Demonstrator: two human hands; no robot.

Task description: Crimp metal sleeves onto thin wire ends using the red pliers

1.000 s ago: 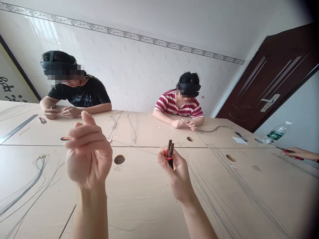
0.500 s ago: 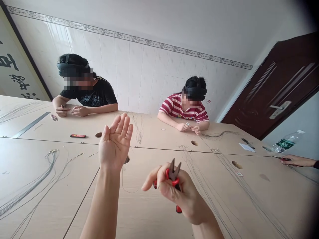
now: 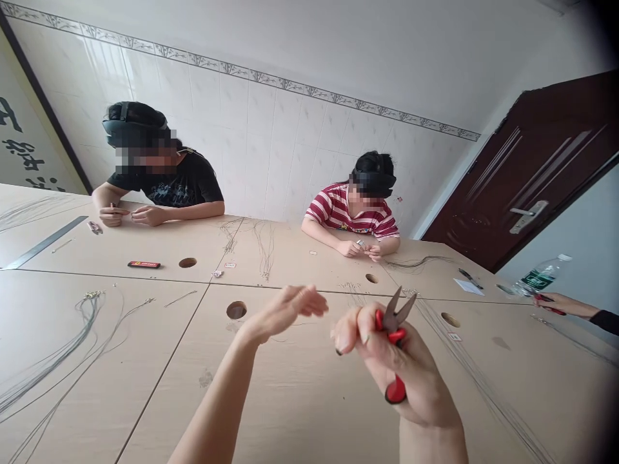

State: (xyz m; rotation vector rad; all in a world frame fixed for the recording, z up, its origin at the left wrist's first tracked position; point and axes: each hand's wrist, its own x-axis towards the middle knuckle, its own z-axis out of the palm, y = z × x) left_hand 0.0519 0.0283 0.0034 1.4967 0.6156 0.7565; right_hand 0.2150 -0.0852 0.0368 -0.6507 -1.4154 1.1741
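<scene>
Red-handled pliers [image 3: 395,386] are gripped in my right hand [image 3: 411,361], their metal jaws apart and pointing up. My left hand [image 3: 290,309] is raised over the middle of the table, palm turned down and to the side, fingers stretched to the right and a little blurred. Nothing shows in it. A gap separates its fingertips from my right hand. Bundles of thin wires lie on the table at the left [image 3: 82,341] and at the right [image 3: 478,380].
Across the wooden table [image 3: 290,412] sit a person in black [image 3: 193,183] and a person in stripes [image 3: 333,209]. A red-black box [image 3: 144,265], a metal ruler [image 3: 48,241] and a bottle [image 3: 541,277] lie about. Another person's hand [image 3: 563,304] holds a red-handled tool.
My left hand has swung down and right from an upright, palm-facing pose. My right hand has moved right with the pliers. The view has shifted slightly.
</scene>
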